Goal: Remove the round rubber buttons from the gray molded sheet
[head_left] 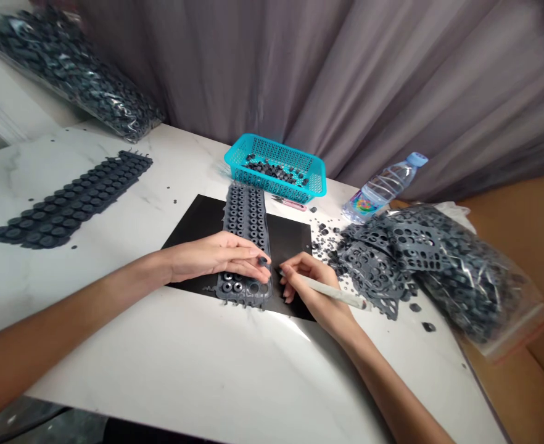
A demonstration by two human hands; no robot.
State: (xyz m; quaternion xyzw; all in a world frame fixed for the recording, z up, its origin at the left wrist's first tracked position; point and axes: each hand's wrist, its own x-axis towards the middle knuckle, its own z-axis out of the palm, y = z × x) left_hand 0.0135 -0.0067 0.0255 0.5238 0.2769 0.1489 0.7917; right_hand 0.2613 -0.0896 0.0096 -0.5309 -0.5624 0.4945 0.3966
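The left hand [211,256] pins the rubber sheet [247,246], fingertips pinching a ring [263,261]. The right hand [311,283] grips a stick [332,293]. A slip could jab fingers or flick the ring away.

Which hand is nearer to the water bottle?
The right hand. It holds a white stick-like tool on the black mat, on the side of the water bottle. The left hand rests on the grey rubber strip, farther from the bottle.

Legible text: none. Water bottle [382,187], right of centre in the frame: coloured label present, its print too blurred to read.
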